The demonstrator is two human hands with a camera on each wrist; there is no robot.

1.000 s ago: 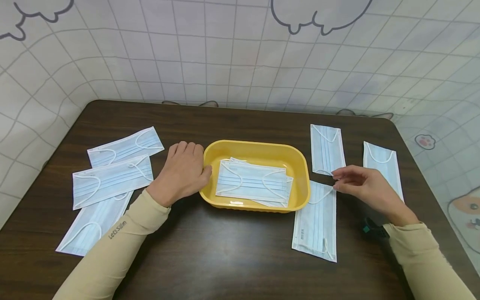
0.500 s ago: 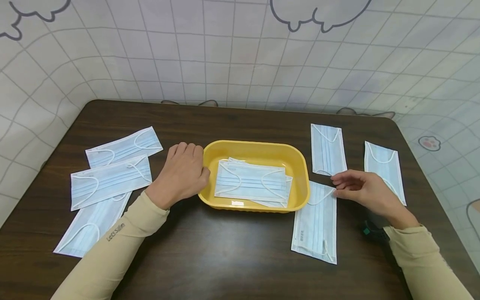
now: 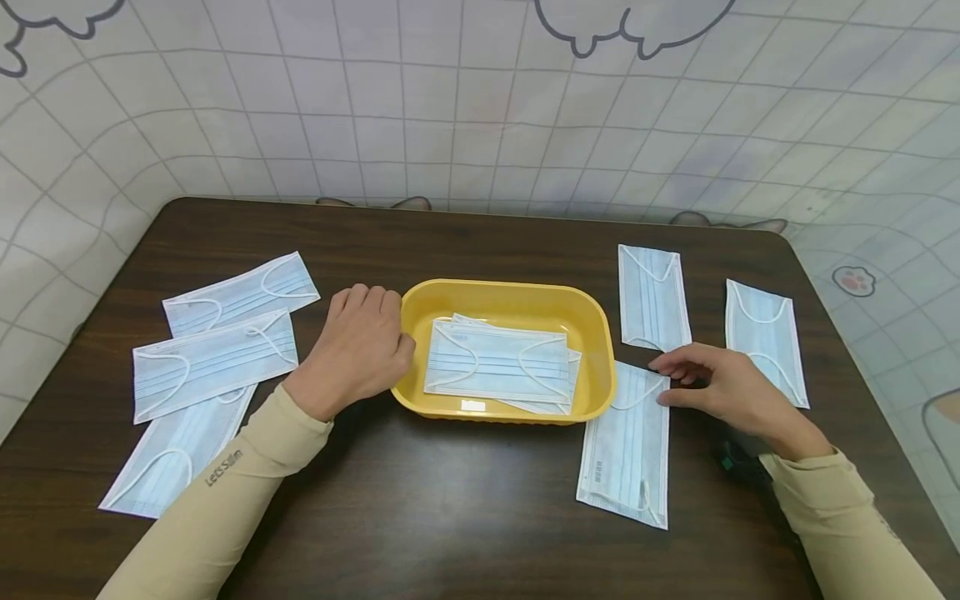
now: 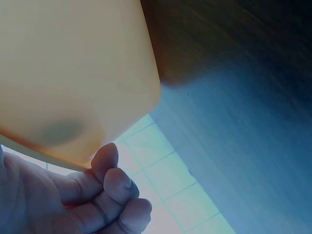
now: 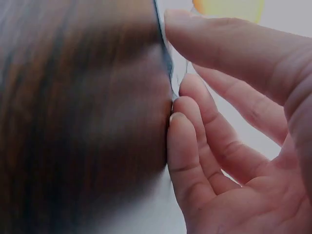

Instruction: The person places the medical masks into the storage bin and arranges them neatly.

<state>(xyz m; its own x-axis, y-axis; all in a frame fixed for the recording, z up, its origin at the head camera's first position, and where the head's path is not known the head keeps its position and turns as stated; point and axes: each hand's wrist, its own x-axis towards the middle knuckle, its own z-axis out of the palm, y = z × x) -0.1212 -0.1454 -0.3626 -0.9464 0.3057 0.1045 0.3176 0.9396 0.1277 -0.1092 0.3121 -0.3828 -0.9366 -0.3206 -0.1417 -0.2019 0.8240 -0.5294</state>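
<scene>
My left hand (image 3: 358, 350) grips the left end of a yellow plastic basin (image 3: 517, 293); in the left wrist view its fingers (image 4: 119, 187) curl at the rim. Inside the basin lie two or more overlapping blue face masks (image 3: 498, 362) with white ear loops. On the right, my right hand (image 3: 723, 392) reaches over the top corner of another face mask (image 3: 626, 450), which lies lengthwise beside the basin. Its thumb and fingers stand apart, fingertips right at the mask's corner. The right wrist view shows those fingers (image 5: 183, 146) close to the dark tabletop.
Three overlapping face masks (image 3: 213, 362) lie at the left, partly beneath my left forearm. Two more lie at the right: an upper face mask (image 3: 654, 296) and a far-right face mask (image 3: 765, 337). A pale gridded cloth (image 3: 480, 108) hangs behind the dark wooden table (image 3: 450, 517).
My right thumb and fingers have parted slightly at the mask's corner. The left hand keeps its hold on the basin. The whole view has shifted a little; the masks lie as before.
</scene>
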